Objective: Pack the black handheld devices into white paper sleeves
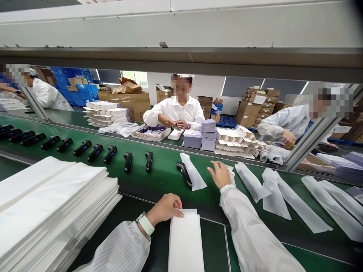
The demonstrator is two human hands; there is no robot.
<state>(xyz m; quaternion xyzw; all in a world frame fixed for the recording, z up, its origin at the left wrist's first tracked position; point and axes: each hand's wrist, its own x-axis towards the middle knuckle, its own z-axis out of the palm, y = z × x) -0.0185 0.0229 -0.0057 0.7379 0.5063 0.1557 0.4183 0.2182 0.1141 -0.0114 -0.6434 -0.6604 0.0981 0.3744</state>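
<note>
My left hand, with a pale watch on its wrist, pinches the top edge of a white paper sleeve on a small pile in front of me. Out over the green belt, my right hand has its fingers spread and appears to hold nothing. Behind its wrist, a white sleeve is partly hidden. To the left of that hand lies a black gun-shaped handheld device, partly covered by a translucent white sleeve.
Several bare black devices line the belt leftward; several sleeved items lie rightward. A tall stack of white sleeves stands at left. Across the belt, a co-worker sits behind white boxes. A shelf hangs overhead.
</note>
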